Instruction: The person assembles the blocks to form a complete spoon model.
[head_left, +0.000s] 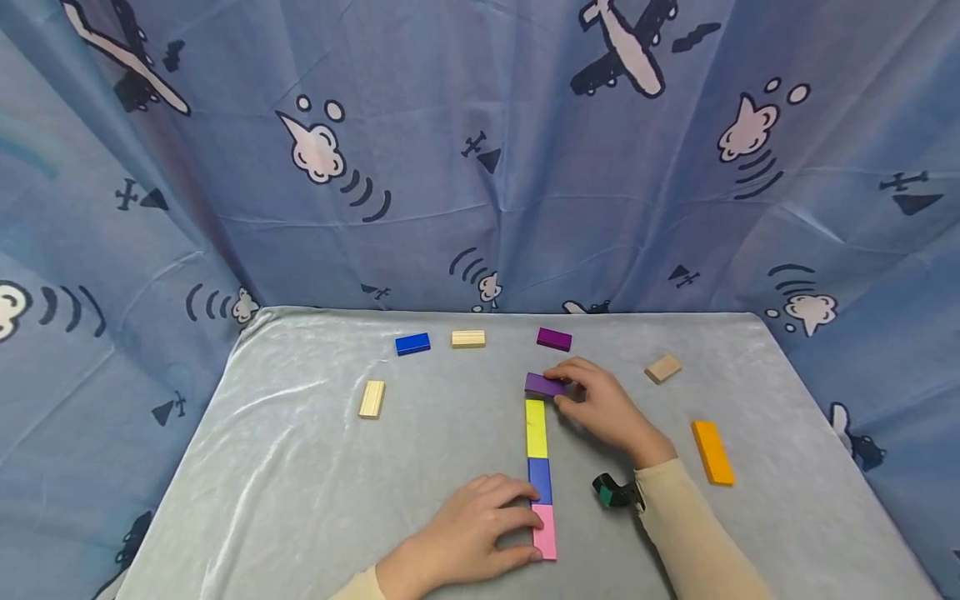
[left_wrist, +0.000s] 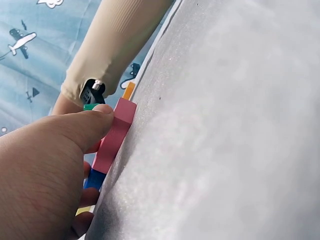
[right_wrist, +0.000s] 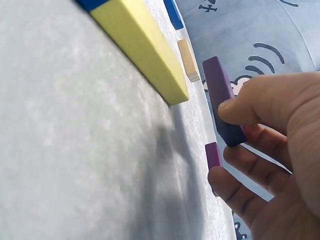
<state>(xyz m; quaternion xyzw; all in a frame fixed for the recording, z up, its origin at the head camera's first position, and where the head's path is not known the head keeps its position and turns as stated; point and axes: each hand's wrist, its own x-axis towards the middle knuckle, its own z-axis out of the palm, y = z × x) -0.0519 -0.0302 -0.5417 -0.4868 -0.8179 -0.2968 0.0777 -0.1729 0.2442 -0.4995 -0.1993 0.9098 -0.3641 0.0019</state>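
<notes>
My right hand [head_left: 603,406] pinches a purple block [head_left: 543,385] between thumb and fingers. The block lies crosswise beyond the far end of a yellow block [head_left: 536,429]; in the right wrist view it looks lifted off the cloth, apart from the yellow one. Yellow, blue [head_left: 540,481] and pink [head_left: 546,533] blocks form a straight row, end to end. With fingers spread, my left hand [head_left: 476,527] touches the left side of the row at the blue and pink blocks. In the left wrist view its thumb presses the near end of the pink block [left_wrist: 112,142].
Along the back lie a dark blue block [head_left: 412,344], a plain wooden block [head_left: 468,339] and a magenta block [head_left: 554,338]. Another wooden block [head_left: 372,400] is at left. At right are a wooden block [head_left: 663,368] and an orange block [head_left: 712,452]. Grey cloth [head_left: 300,500] covers the table; a patterned curtain [head_left: 420,167] hangs behind.
</notes>
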